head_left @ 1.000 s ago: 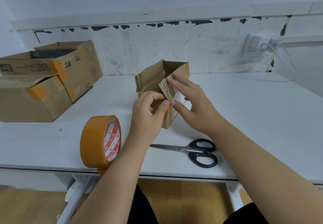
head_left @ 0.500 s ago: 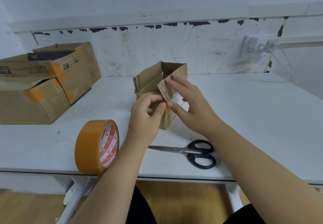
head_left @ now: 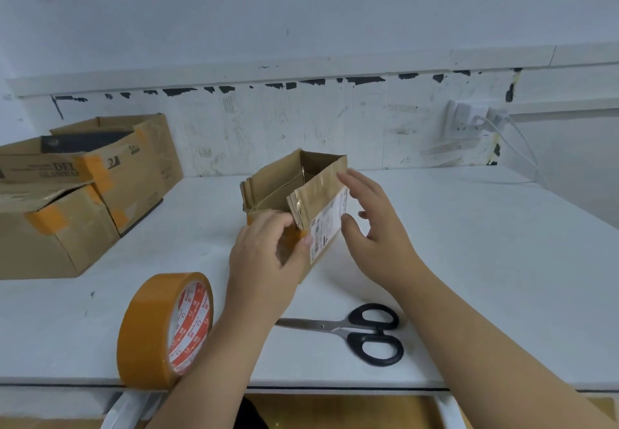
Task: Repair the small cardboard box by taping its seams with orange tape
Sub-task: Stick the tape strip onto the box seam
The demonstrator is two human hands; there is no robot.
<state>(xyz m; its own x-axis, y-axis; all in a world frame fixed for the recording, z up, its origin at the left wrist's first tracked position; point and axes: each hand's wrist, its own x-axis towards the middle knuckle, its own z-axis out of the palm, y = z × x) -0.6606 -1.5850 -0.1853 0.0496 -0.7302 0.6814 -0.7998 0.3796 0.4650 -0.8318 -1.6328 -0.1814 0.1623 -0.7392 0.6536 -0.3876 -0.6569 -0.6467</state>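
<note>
The small cardboard box (head_left: 271, 191) stands open-topped in the middle of the white table (head_left: 485, 244), with a white shipping label (head_left: 326, 226) on its right side. A bit of orange tape shows at its near corner. My left hand (head_left: 264, 261) holds that near corner, fingers curled at the near wall and thumb pressed on the taped edge. My right hand (head_left: 378, 227) hovers beside the labelled side with fingers spread, holding nothing. The orange tape roll (head_left: 150, 324) stands on edge at the table's front, left of my left arm.
Black-handled scissors (head_left: 368, 331) lie closed near the front edge, under my right forearm. Two larger cardboard boxes (head_left: 60, 237) patched with orange tape sit at the left. A wall socket (head_left: 465, 120) with a white cable is at the back right.
My right hand has let go of the box's flap and drawn off to the right, fingers spread. My left hand stays at the near corner.
</note>
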